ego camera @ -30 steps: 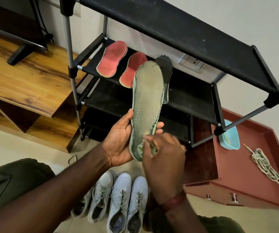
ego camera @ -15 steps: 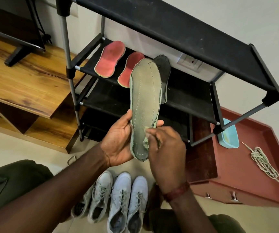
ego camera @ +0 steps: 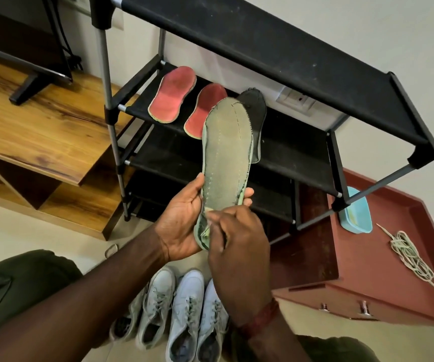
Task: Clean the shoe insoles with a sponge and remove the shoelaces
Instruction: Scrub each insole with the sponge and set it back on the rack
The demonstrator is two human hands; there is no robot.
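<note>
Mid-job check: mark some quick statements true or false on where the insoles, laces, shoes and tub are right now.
1. The left hand holds the green insole up in front of the shoe rack. True.
2. The red insoles lie on the floor. False: they lie on a shelf of the shoe rack.
3. A bundle of shoelaces lies on the red cabinet. True.
4. The white shoes on the floor have no laces. False: laces show in them.
5. The blue tub sits on the rack's top shelf. False: it is on the red cabinet.
</note>
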